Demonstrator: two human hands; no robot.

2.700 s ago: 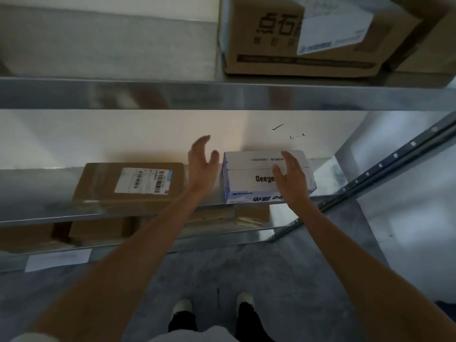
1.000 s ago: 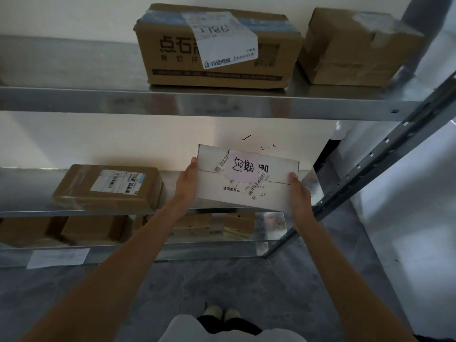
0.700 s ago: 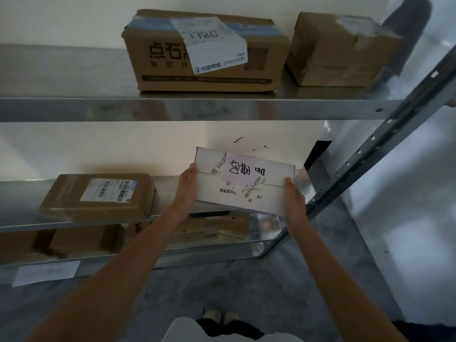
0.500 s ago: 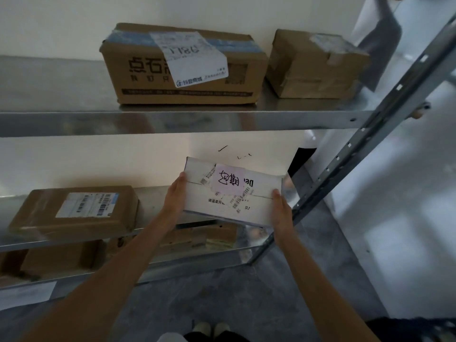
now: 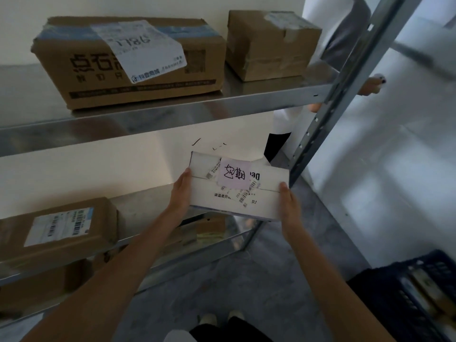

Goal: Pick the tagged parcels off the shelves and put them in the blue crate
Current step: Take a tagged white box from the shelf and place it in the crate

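— While it's off the metal shelf [image 5: 172,114], where is the white parcel [image 5: 237,193]?
— In front of that shelf, left hand [image 5: 180,193] and right hand [image 5: 290,206] gripping its ends (pink tag [image 5: 234,172] up); blue crate [image 5: 419,292] sits lower right

A shelving rack fills the left and centre of the frame. On its upper shelf [image 5: 172,112], at upper left, sits a long carton [image 5: 128,62]; just right of it, near the shelf's right end, sits a smaller carton [image 5: 271,44]. On the middle shelf [image 5: 138,201], at lower left, lies a flat parcel [image 5: 59,230]. At frame centre, in front of the middle shelf's right end, a parcel [image 5: 237,191] is held between the left hand [image 5: 180,193] at its left edge and the right hand [image 5: 288,206] at its right edge. A rack upright [image 5: 345,85] slants up the right of centre. A crate [image 5: 404,297] sits on the floor at lower right, with parcels in it.
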